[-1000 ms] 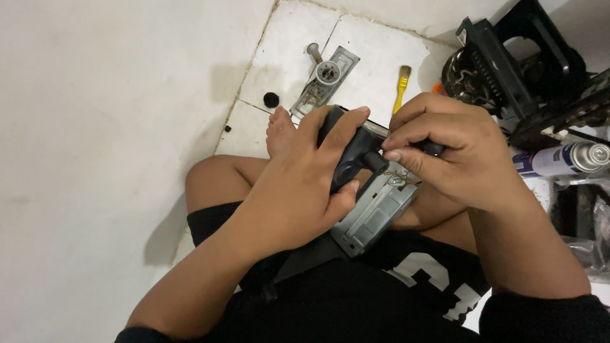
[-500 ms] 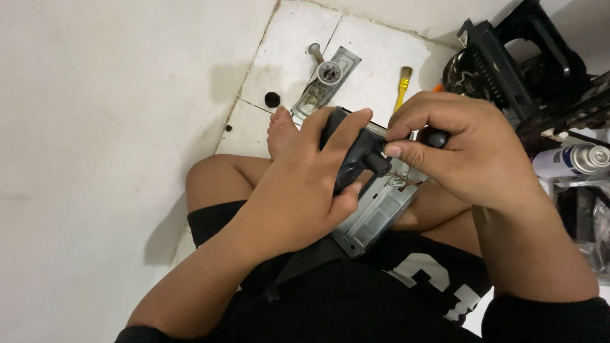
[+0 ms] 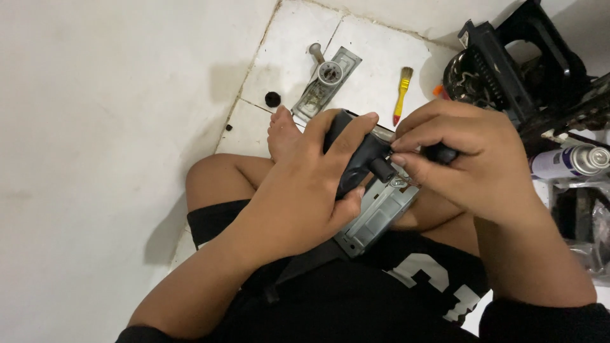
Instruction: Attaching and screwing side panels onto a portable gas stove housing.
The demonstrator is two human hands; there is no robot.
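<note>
On my lap I see my left hand clenched around the black power tool with its grey metal base, while my right hand pinches a small black knob on it, a spray can lying on the floor nearby.

brush right of metal plate, apparently apart
</note>
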